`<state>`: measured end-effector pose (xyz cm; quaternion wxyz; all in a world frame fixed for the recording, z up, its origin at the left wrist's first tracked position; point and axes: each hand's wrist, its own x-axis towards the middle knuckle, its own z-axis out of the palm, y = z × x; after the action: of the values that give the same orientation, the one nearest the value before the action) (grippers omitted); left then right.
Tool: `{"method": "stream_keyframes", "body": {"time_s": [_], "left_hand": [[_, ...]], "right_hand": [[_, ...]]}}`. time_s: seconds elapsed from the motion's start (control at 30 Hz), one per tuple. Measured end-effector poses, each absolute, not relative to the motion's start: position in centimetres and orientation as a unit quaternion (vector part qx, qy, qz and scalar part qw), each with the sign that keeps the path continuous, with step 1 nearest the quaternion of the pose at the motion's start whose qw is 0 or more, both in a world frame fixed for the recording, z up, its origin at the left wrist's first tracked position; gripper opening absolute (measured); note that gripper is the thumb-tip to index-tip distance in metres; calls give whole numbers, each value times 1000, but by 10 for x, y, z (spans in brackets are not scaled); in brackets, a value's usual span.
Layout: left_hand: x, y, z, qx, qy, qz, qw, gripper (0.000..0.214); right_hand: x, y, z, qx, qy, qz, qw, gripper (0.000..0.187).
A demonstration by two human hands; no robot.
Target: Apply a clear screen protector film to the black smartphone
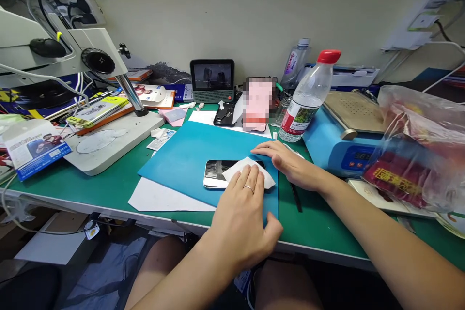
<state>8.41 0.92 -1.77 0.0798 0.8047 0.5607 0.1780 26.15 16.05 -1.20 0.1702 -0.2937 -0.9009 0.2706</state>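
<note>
In the head view, the left hand (244, 213) lays its fingers flat and close together on a wipe (268, 179), atop the phone (214, 174) beneath them. The right hand's (292, 163) fingers stretch out loosely just beside the phone; whether they touch it, I cannot tell.
</note>
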Motion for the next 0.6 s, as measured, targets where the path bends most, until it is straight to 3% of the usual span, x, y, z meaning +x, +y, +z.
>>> {"method": "stream_keyframes", "body": {"time_s": [0.3, 0.6], "left_hand": [[27, -18, -29, 784, 597, 159, -61, 64], [15, -3, -25, 756, 642, 122, -31, 66]], "right_hand": [[263, 160, -13, -307, -892, 286, 169, 100], [261, 157, -9, -293, -903, 263, 169, 99]]}}
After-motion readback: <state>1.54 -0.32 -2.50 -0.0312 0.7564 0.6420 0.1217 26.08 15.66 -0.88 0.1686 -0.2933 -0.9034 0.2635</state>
